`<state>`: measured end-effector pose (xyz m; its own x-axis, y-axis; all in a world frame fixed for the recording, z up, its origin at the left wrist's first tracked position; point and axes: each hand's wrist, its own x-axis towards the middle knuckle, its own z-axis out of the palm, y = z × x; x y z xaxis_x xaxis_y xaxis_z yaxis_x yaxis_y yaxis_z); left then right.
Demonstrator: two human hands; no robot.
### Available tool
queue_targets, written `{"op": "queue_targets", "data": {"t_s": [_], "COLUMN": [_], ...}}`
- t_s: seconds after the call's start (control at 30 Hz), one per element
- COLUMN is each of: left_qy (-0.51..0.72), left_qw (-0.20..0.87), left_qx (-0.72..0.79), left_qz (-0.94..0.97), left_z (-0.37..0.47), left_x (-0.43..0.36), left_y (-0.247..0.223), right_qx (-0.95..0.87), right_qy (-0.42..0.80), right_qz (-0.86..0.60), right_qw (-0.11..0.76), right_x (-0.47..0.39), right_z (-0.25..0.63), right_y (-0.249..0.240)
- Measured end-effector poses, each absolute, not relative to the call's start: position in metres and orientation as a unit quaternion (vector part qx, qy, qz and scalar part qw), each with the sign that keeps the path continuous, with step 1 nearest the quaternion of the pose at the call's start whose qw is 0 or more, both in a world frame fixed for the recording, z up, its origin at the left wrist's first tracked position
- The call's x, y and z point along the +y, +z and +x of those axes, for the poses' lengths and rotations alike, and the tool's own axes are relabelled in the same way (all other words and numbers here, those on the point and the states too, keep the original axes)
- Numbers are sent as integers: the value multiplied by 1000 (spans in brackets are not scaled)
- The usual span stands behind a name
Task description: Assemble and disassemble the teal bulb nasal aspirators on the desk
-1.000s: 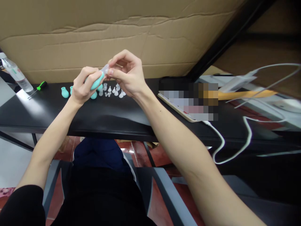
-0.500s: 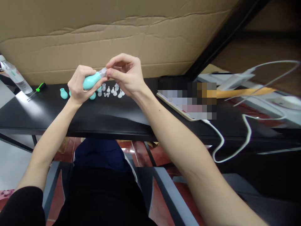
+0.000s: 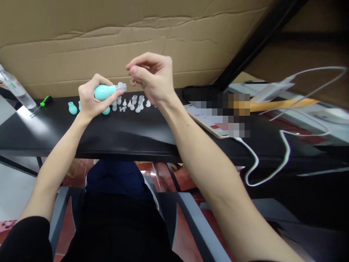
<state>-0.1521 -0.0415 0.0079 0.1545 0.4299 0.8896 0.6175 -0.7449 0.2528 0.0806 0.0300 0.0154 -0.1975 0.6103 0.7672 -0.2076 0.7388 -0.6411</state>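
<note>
My left hand (image 3: 91,97) is wrapped round a turquoise bulb (image 3: 104,92) above the desk. A clear plastic tube piece (image 3: 121,87) sticks out of the bulb's right end. My right hand (image 3: 154,76) is raised to the right of the tube, apart from it, with fingers curled and thumb near the fingertips. Whether anything small is between those fingers cannot be made out. Another turquoise bulb (image 3: 72,108) stands left of my left hand, and more are partly hidden behind it. Several small white cone-shaped pieces (image 3: 138,108) and clear cups (image 3: 141,99) lie below the hands.
On the black desk (image 3: 131,134) are a green-and-black screwdriver (image 3: 45,102) and a water bottle (image 3: 17,87) at the left. A partly pixelated tablet (image 3: 208,120) with a white cable (image 3: 256,160) lies at the right. Cardboard (image 3: 109,43) stands behind the desk.
My right hand has let go of the clear piece and moved up and right, away from the bulb. My left hand still holds the bulb, now turned more level.
</note>
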Motion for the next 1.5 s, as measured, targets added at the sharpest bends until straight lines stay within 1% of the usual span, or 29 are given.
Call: {"op": "queue_targets", "data": {"t_s": [0.13, 0.2, 0.27, 0.3, 0.4, 0.5, 0.57, 0.67, 0.77, 0.83, 0.97, 1.03, 1.07, 1.1, 1.17, 1.2, 1.33, 1.4, 1.5], "left_qy": [-490, -467, -463, -470, -530, -612, -658, -710, -720, -697, -532, -450, -443, -435, -471, -478, -409, -399, -352], "left_qw": [37, 24, 14, 11, -5, -40, -54, -56, -59, -49, 83, 109, 113, 98, 94, 89, 31, 30, 39], "left_qx": [-340, -331, -329, -332, -357, -392, -410, -439, -482, -546, -722, -774, -785, -771, -744, -746, -807, -823, -853], "left_qz": [-802, -820, -823, -818, -769, -686, -629, -548, -496, -462, -434, -433, -418, -454, -464, -454, -424, -404, -382], "left_z": [-154, -157, -159, -160, -161, -165, -172, -195, -236, -271, -352, -393, -411, -427, -448, -454, -448, -438, -423], "left_x": [-38, -32, -27, -24, -19, -11, -1, 13, 13, 1, -41, -55, -59, -61, -60, -60, -64, -70, -76], "left_y": [18, 19, 19, 19, 18, 21, 25, 37, 51, 57, 48, 36, 30, 25, 17, 14, 11, 13, 17], "right_qx": [-736, -733, -722, -717, -730, -745, -763, -797, -819, -829, -833, -833, -834, -835, -839, -841, -849, -853, -856], "right_qy": [266, 204, 136, 110, 64, 23, -3, -29, -34, -25, -2, 9, 15, 20, 27, 28, 28, 29, 29], "right_qz": [-169, -216, -294, -341, -462, -529, -520, -462, -423, -411, -407, -405, -401, -394, -379, -372, -359, -360, -360], "right_qw": [598, 612, 612, 598, 500, 407, 383, 387, 386, 379, 374, 377, 380, 383, 389, 391, 387, 377, 370], "right_x": [33, 39, 48, 53, 66, 69, 66, 56, 46, 41, 34, 31, 30, 29, 28, 27, 24, 22, 19], "right_z": [103, 117, 133, 141, 155, 152, 142, 124, 110, 104, 97, 96, 95, 94, 92, 91, 85, 82, 80], "right_y": [27, 31, 33, 32, 27, 22, 19, 15, 10, 8, 9, 10, 11, 11, 10, 9, 5, 4, 5]}}
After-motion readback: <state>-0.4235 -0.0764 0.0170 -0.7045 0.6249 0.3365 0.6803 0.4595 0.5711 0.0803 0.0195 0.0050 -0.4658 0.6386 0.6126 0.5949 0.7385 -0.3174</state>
